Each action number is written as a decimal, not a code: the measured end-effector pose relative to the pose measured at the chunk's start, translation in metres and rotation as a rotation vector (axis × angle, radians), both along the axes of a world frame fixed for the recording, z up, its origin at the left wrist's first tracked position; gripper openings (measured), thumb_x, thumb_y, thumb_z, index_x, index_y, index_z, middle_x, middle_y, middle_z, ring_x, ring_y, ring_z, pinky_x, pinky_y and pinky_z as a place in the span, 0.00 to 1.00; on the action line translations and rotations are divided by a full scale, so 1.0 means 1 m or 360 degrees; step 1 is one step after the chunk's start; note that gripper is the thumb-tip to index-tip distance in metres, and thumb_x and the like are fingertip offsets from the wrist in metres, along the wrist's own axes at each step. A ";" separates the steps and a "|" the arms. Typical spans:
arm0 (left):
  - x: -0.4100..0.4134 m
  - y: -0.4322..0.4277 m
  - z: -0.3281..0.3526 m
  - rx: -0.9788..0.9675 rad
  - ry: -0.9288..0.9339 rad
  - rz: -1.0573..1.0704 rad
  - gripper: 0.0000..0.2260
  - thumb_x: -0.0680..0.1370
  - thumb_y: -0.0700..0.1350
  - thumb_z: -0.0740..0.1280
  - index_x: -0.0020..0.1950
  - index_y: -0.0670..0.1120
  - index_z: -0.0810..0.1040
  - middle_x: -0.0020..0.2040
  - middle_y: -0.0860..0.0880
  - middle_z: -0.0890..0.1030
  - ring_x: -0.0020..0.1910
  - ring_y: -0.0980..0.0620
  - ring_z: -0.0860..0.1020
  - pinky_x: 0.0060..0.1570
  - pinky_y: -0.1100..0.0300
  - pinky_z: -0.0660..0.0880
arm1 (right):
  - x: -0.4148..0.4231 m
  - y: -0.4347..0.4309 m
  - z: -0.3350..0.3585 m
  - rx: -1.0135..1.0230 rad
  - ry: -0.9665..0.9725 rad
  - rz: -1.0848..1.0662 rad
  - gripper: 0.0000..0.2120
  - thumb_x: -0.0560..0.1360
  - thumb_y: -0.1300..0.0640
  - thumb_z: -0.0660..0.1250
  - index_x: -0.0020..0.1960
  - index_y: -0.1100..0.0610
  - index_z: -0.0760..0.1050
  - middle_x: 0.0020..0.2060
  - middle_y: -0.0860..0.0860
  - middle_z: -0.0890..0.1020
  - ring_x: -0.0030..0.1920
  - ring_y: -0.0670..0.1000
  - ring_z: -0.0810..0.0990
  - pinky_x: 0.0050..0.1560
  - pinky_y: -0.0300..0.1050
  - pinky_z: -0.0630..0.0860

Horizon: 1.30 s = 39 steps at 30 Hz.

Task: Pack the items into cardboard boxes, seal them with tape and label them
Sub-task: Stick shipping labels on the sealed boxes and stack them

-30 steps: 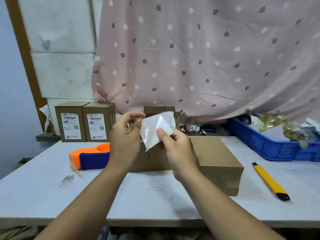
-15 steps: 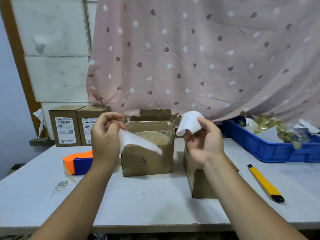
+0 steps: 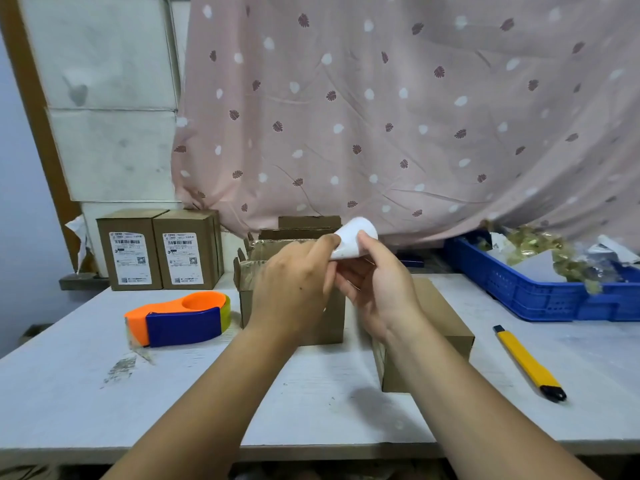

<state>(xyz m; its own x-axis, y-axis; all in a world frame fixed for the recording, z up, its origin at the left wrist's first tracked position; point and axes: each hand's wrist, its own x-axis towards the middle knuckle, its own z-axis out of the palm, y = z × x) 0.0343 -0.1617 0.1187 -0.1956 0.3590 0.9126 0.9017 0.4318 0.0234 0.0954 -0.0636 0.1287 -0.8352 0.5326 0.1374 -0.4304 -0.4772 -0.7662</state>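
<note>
Above the boxes my right hand (image 3: 377, 289) pinches a curled white label (image 3: 356, 237) between thumb and fingers. My left hand (image 3: 294, 282) is pressed up against it, its fingertips pinching the same white paper at its left edge. More white paper shows between the two palms. Under my right wrist a closed cardboard box (image 3: 446, 317) lies on the table. An open cardboard box (image 3: 247, 271) with raised flaps stands behind my left hand, mostly hidden by it.
An orange and blue tape dispenser (image 3: 180, 317) lies at the left. A yellow utility knife (image 3: 526, 362) lies at the right. A blue crate (image 3: 540, 296) of wrapped items stands at the back right. Two labelled boxes (image 3: 156, 251) stand at the back left, and a pink curtain (image 3: 381, 116) hangs behind.
Half a second ago my hands were apart, each holding a separate white sheet. They have come together again over the boxes and the left sheet is mostly hidden.
</note>
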 end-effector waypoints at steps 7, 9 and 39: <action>-0.013 0.004 -0.011 -0.0078 0.0273 0.0325 0.13 0.70 0.40 0.63 0.52 0.44 0.80 0.30 0.50 0.76 0.27 0.47 0.72 0.23 0.61 0.63 | 0.003 0.002 0.004 -0.0115 -0.0176 0.0187 0.12 0.79 0.52 0.62 0.57 0.59 0.75 0.41 0.57 0.84 0.47 0.54 0.82 0.51 0.45 0.79; -0.013 0.004 -0.012 -0.0036 0.0261 0.0297 0.14 0.71 0.41 0.61 0.52 0.45 0.80 0.29 0.50 0.75 0.26 0.48 0.72 0.22 0.61 0.64 | 0.004 0.004 0.005 -0.0093 -0.0197 0.0210 0.12 0.79 0.52 0.62 0.56 0.59 0.76 0.40 0.56 0.84 0.46 0.53 0.82 0.49 0.43 0.78; -0.022 0.116 0.042 0.0945 -0.1941 -0.0959 0.05 0.74 0.37 0.67 0.41 0.46 0.78 0.33 0.46 0.74 0.30 0.49 0.70 0.27 0.62 0.68 | 0.052 0.106 -0.013 0.0957 -0.0314 -0.0755 0.11 0.76 0.62 0.63 0.50 0.46 0.69 0.43 0.52 0.82 0.42 0.52 0.80 0.39 0.48 0.77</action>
